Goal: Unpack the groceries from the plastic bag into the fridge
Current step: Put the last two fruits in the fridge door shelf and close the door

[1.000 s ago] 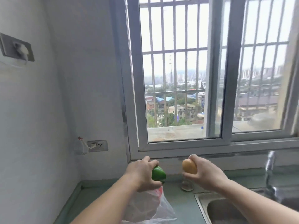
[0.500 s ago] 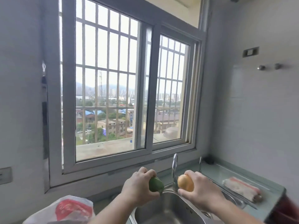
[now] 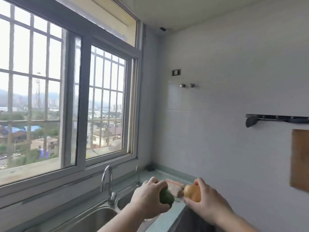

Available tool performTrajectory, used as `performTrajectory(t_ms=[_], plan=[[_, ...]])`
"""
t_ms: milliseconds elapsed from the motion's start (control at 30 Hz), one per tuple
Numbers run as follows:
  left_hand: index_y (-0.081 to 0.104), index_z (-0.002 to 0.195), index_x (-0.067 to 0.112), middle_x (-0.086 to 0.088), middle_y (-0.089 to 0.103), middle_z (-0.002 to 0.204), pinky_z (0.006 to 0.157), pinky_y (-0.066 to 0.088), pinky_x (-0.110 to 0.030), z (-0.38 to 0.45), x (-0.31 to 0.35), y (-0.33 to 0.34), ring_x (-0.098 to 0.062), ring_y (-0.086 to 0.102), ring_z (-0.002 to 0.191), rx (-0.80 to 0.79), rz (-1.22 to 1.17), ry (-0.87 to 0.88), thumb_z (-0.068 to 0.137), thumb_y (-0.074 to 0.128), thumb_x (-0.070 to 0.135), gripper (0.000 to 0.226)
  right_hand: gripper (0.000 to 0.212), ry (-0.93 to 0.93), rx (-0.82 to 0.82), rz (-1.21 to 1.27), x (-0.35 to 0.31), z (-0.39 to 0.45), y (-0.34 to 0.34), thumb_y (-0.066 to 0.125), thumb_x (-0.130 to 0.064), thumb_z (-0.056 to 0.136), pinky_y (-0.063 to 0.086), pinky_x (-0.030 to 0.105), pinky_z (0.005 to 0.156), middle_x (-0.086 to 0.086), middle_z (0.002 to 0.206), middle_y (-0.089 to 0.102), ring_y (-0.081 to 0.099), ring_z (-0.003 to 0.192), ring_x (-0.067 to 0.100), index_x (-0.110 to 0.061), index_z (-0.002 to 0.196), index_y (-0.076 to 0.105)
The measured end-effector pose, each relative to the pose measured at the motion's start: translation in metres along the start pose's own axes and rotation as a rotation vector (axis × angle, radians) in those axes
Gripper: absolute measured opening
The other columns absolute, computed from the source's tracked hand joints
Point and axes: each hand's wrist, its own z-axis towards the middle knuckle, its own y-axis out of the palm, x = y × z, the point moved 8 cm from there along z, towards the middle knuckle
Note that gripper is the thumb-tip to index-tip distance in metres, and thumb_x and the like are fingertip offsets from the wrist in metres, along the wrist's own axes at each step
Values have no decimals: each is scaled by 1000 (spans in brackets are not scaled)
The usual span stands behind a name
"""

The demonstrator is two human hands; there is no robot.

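Our left hand (image 3: 147,198) has its grip clamped on a smooth green vegetable (image 3: 166,197), our right hand (image 3: 206,200) on a rounded yellow-orange one (image 3: 192,193). Either could slip, we judge, into the steel sink (image 3: 93,216) below. Beyond: pale green counter (image 3: 168,215), curved tap (image 3: 107,181), barred window (image 3: 66,97), white wall. No fridge in view.

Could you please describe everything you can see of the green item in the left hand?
The green item looks like a smooth, glossy vegetable or fruit of deep green, rounded and somewhat elongated; what it is exactly cannot be told. Only its right-hand end shows, since the left hand curls round the rest, fingers over the top. It is held in the air above the counter edge beside the sink, tilted slightly downward to the right. Nothing but the hand touches it; it is apart from the yellow item.
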Motion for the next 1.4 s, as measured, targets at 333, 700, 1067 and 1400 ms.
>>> performTrajectory(t_ms=[333, 700, 1067, 1400], plan=[[47, 119, 42, 10, 47, 120, 85, 45, -32, 70, 232, 75, -18, 53, 111, -69, -101, 300, 70, 61, 59, 54, 60, 336, 79, 34, 195, -60, -123, 55, -79, 67, 48, 28, 82, -10, 105, 58, 58, 94, 12, -35, 105, 41], [47, 116, 43, 12, 46, 118, 90, 49, -36, 142, 440, 191, -14, 48, 112, -287, -328, 630, 70, 61, 64, 53, 52, 739, 276, -92, 379, -119, -209, 46, -79, 68, 50, 25, 83, -14, 97, 59, 58, 89, 6, -38, 101, 44], [50, 110, 45, 19, 47, 110, 84, 49, -28, 192, 631, 271, -6, 52, 104, -419, -604, 977, 63, 59, 69, 53, 37, 1142, 605, -266, 487, -191, -295, 51, -61, 85, 42, 28, 82, -4, 111, 56, 58, 110, 18, -33, 108, 43], [52, 113, 44, 18, 47, 111, 85, 51, -28, 96, 795, 283, -8, 56, 101, -587, -741, 1237, 67, 60, 69, 52, 53, 1385, 759, -394, 514, -336, -360, 51, -59, 87, 41, 28, 86, -2, 121, 56, 56, 111, 18, -29, 130, 42]])
